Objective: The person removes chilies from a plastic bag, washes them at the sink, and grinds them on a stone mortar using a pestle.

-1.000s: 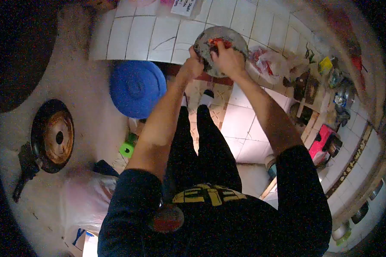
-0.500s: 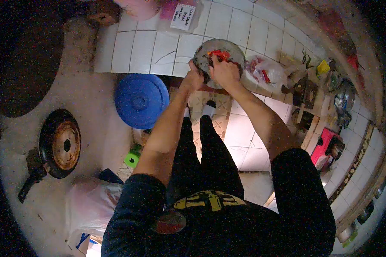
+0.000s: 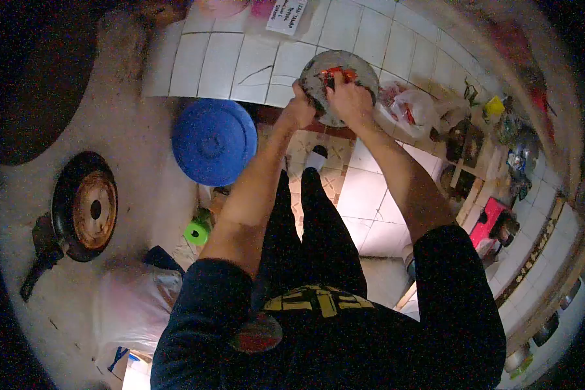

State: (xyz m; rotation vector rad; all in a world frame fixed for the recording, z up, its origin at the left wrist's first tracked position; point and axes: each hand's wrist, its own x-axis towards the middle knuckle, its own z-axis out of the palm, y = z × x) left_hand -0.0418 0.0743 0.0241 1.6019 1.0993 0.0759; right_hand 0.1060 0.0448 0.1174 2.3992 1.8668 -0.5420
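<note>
A round grey stone mortar (image 3: 316,67), shallow like a dish, sits at the front edge of the white tiled counter. Red chillies (image 3: 339,73), or pieces of them, lie in it. My left hand (image 3: 299,109) is closed on the mortar's near left rim. Over the near side of the bowl, my right hand (image 3: 352,103) has its fingers curled down at the chillies. A small dark patch shows by its fingertips; what they hold, if anything, is mostly hidden. Right of the mortar is a clear plastic bag (image 3: 415,112) with red bits inside.
A blue round lid (image 3: 213,143) is below the counter edge at left. A frying pan (image 3: 88,207) hangs or lies farther left. A labelled container (image 3: 286,14) stands at the back. Along the right are a stove (image 3: 463,146) and a pink object (image 3: 485,221).
The view has shifted slightly, so the counter sits higher. My right hand has moved a little over the chillies, its fingers more curled. My left hand stays at the mortar's rim.
</note>
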